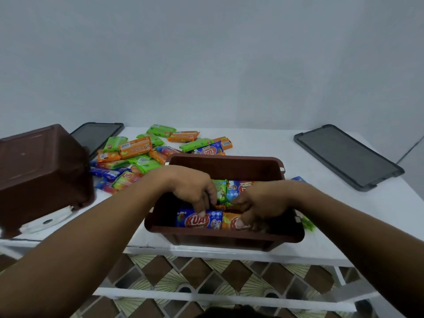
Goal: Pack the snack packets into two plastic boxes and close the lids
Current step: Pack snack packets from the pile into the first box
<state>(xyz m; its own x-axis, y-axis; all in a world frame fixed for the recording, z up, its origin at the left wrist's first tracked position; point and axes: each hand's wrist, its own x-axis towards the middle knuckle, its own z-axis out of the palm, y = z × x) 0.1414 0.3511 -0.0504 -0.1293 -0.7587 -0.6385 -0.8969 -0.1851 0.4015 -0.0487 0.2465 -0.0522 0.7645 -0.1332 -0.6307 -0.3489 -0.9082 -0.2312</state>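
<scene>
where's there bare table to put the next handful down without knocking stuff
The widest bare patch of table lies between the packet pile, the open box and the right lid. Another runs in front of that lid, right of the box. The back left is crowded: packets, the tipped box and the left lid.

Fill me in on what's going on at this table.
A person is packing snack packets into the open brown box at the near edge of the white table. Both hands are inside it: the left hand touches a blue packet, and the right hand has its thumb on an orange packet. Loose packets lie piled behind. A second brown box sits tipped at the left. The left grey lid and right grey lid lie on the table, so neither box is closed.
</scene>
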